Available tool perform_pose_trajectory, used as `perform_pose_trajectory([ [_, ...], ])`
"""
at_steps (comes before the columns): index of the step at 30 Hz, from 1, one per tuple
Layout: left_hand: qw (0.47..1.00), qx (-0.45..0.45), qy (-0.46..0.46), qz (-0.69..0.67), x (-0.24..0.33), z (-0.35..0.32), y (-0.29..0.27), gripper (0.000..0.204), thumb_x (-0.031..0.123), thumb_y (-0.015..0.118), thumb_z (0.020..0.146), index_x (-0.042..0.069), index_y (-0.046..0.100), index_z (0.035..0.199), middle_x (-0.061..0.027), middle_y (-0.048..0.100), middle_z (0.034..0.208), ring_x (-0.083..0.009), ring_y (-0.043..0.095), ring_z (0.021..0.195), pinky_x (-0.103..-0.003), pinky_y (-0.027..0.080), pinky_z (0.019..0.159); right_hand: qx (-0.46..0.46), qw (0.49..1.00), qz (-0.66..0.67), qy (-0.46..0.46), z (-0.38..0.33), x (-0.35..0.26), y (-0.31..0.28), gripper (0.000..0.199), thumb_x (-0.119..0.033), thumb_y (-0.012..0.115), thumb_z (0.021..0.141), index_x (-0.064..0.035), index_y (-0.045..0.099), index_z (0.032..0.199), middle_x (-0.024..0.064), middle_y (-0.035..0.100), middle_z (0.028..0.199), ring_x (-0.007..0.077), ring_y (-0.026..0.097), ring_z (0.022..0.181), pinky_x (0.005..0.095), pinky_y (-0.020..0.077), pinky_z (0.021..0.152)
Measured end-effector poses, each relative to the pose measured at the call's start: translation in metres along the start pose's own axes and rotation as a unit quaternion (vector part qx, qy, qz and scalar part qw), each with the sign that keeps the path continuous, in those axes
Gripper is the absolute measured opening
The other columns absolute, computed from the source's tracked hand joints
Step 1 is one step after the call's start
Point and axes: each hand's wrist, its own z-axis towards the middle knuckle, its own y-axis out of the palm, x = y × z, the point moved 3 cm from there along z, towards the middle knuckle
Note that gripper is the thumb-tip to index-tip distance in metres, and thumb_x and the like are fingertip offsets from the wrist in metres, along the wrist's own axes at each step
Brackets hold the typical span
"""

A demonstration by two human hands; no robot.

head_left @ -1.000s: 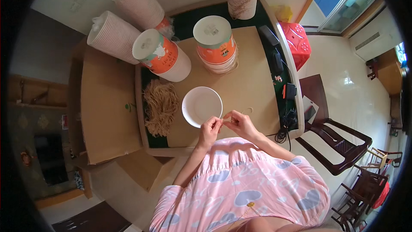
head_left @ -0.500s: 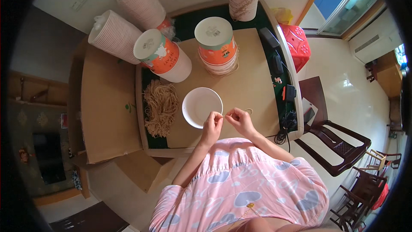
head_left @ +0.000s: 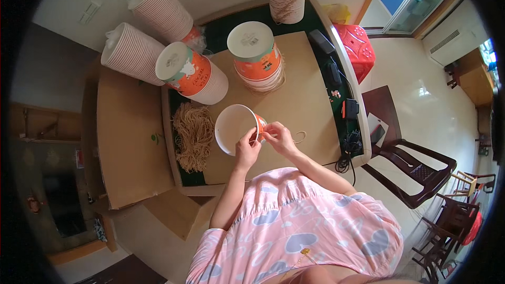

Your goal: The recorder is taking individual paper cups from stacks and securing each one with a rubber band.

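Note:
A white-lined paper bucket (head_left: pixel 230 126) with an orange printed outside tips to the left on the cardboard sheet. My left hand (head_left: pixel 247 150) is closed on its near right rim, thumb toward the inside. Against the bucket's outer wall, my right hand (head_left: pixel 279 138) pinches at a thin beige cord (head_left: pixel 301 138), whose loose loop lies just right of the fingers. The cord's end is hidden between the fingertips. Left of the bucket rests a tangled heap of beige cords (head_left: pixel 192 134).
Behind stand an upturned bucket stack (head_left: pixel 258 68) with cords round it and a tilted stack (head_left: pixel 194 73). More wrapped stacks (head_left: pixel 131 52) lean at the far left beside a cardboard box (head_left: pixel 129 131). Black adapters and cables (head_left: pixel 350 147) line the table's right edge, near a dark chair (head_left: pixel 410 168).
The bucket has gone from upright to tipped leftward, showing its orange side. My left hand has taken its rim, and my right hand has moved against its outer wall.

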Motion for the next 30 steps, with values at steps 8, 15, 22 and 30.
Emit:
perform_pose_trajectory([
  [8, 0.999, -0.020, -0.004, -0.038, 0.007, -0.001, 0.003, 0.037, -0.006, 0.053, 0.080, -0.002, 0.055, 0.116, -0.0092, 0.066, 0.100, -0.0153, 0.064, 0.090, -0.027, 0.051, 0.079, 0.008, 0.999, -0.047, 0.007, 0.002, -0.005, -0.005, 0.012, -0.007, 0.065, 0.083, 0.0009, 0.061, 0.092, 0.0067, 0.059, 0.088, 0.0160, 0.064, 0.079, 0.0270, 0.0520, 0.066],
  [15, 0.996, -0.054, -0.014, -0.068, 0.002, 0.001, 0.013, 0.035, -0.002, 0.056, 0.081, -0.001, 0.056, 0.116, -0.0113, 0.066, 0.099, -0.0178, 0.065, 0.089, -0.028, 0.052, 0.076, 0.006, 0.996, -0.084, -0.014, 0.001, 0.002, -0.015, 0.012, -0.008, 0.065, 0.083, -0.0011, 0.061, 0.091, 0.0079, 0.062, 0.084, 0.0151, 0.064, 0.072, 0.0274, 0.0516, 0.062],
  [22, 0.998, -0.006, 0.023, 0.052, -0.008, 0.004, 0.028, 0.018, 0.008, 0.056, 0.085, 0.003, 0.066, 0.100, -0.0127, 0.068, 0.081, -0.0186, 0.066, 0.074, -0.031, 0.051, 0.066, -0.023, 0.994, -0.109, -0.012, -0.004, -0.001, -0.029, 0.009, -0.009, 0.062, 0.085, -0.0020, 0.061, 0.091, 0.0056, 0.065, 0.075, 0.0126, 0.061, 0.065, 0.0263, 0.0484, 0.053],
  [30, 0.999, 0.025, 0.002, 0.037, -0.008, 0.011, 0.034, 0.007, 0.009, 0.062, 0.080, 0.003, 0.065, 0.080, -0.0137, 0.066, 0.074, -0.0252, 0.066, 0.066, -0.035, 0.052, 0.060, -0.026, 0.994, -0.058, 0.090, -0.011, -0.006, -0.040, 0.012, -0.007, 0.056, 0.088, -0.0019, 0.056, 0.099, 0.0062, 0.065, 0.078, 0.0107, 0.060, 0.065, 0.0244, 0.0499, 0.056],
])
